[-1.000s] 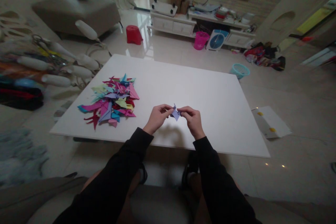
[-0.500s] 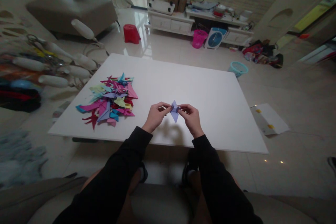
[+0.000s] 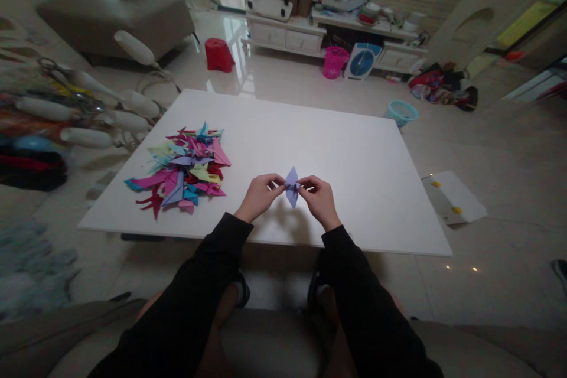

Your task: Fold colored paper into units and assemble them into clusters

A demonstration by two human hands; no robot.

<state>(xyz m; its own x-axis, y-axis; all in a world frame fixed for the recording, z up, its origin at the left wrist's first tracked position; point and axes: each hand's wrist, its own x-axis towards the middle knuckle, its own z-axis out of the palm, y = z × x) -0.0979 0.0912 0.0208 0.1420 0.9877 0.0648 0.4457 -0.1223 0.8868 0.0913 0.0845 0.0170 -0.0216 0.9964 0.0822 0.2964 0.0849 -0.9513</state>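
Observation:
A small lavender origami crane (image 3: 292, 195) is held above the near part of the white table (image 3: 354, 159), its two pointed wings spread toward and away from me. My left hand (image 3: 261, 196) pinches its left end between thumb and fingertips. On the other side, my right hand (image 3: 319, 199) pinches the right end the same way. To the left of my hands lies a heap of folded paper cranes (image 3: 195, 168) in pink, red, blue, yellow, green and purple.
White lamp arms (image 3: 133, 103) reach close to the table's left edge. A turquoise basket (image 3: 402, 111) stands on the floor past the far right corner, and a white board (image 3: 456, 196) lies right of the table. Farther off are a red stool (image 3: 218, 55) and a pink bin (image 3: 335, 62).
The crane's wings have opened out flatter, and its middle shows more plainly. Both hands stay pinched on it, with a slight shift left as the whole view moves a little.

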